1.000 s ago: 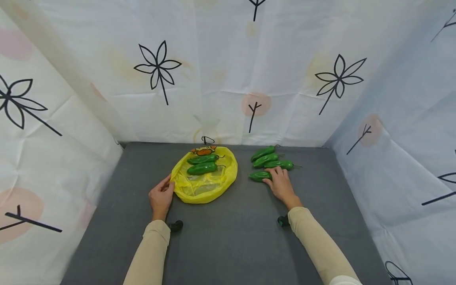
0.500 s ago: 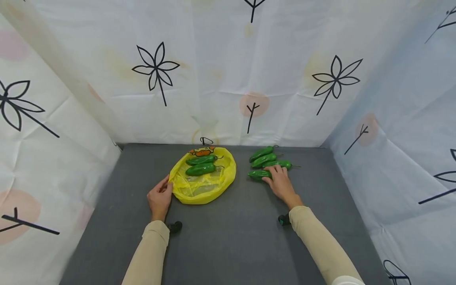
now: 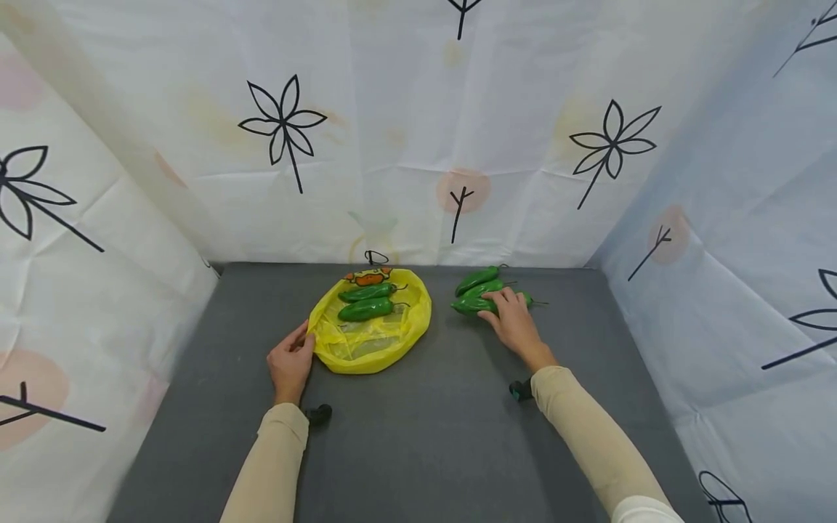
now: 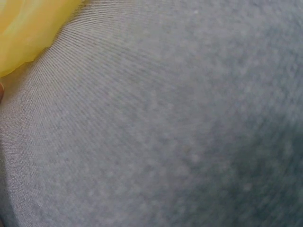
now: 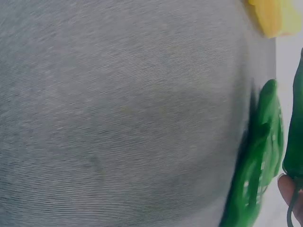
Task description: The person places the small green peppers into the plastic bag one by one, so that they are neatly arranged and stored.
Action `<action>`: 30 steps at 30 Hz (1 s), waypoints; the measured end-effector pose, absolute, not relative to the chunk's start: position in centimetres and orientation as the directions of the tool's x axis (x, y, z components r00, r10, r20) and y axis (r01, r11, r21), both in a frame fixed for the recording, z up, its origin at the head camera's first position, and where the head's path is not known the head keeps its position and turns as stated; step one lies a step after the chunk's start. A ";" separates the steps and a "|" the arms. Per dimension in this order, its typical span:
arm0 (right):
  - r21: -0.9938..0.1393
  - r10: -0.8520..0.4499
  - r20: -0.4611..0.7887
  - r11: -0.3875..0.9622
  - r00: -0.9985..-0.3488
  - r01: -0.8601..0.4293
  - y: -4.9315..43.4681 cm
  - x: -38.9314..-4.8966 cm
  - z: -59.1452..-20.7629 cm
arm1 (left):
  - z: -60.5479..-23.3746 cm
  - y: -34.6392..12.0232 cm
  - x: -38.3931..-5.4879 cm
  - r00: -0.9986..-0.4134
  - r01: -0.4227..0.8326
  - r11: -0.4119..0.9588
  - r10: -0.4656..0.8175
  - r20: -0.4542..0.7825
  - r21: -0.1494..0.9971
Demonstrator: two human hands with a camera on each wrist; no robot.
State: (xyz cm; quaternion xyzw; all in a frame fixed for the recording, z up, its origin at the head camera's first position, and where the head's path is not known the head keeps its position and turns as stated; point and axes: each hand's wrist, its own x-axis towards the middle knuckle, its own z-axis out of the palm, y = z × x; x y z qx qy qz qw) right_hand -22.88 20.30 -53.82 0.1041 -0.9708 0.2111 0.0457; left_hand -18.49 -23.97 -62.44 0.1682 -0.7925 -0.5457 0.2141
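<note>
A yellow plastic bag (image 3: 369, 365) lies spread with its mouth up, and two green peppers (image 3: 366, 310) rest in it. My left hand (image 3: 288, 367) pinches the bag's left rim between thumb and fingers. In the left wrist view only a corner of the yellow bag (image 4: 28, 33) shows. My right hand (image 3: 516, 330) grips a green pepper (image 3: 464, 306), which the right wrist view shows raised off the table, stem toward a fingertip (image 5: 286, 187). Several other green peppers (image 3: 477, 279) lie just beyond; the nearest is partly hidden by the held pepper and the hand.
The grey table (image 3: 405, 450) meets a white patterned cloth (image 3: 392, 145) at its back edge. More such cloth hangs at the left and right sides. Dark wrist devices (image 3: 319, 415) sit at both sleeves.
My right hand has lifted the nearest pepper from the table and shifted it slightly up and away, over the other peppers. The left hand stays at the bag's rim.
</note>
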 end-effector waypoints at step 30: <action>-0.478 -0.344 0.144 0.797 -0.928 -0.369 16.2 -25.8 -49.6 | -62.5 -24.0 -18.6 -0.859 -0.023 0.344 -0.487 0.157 0.939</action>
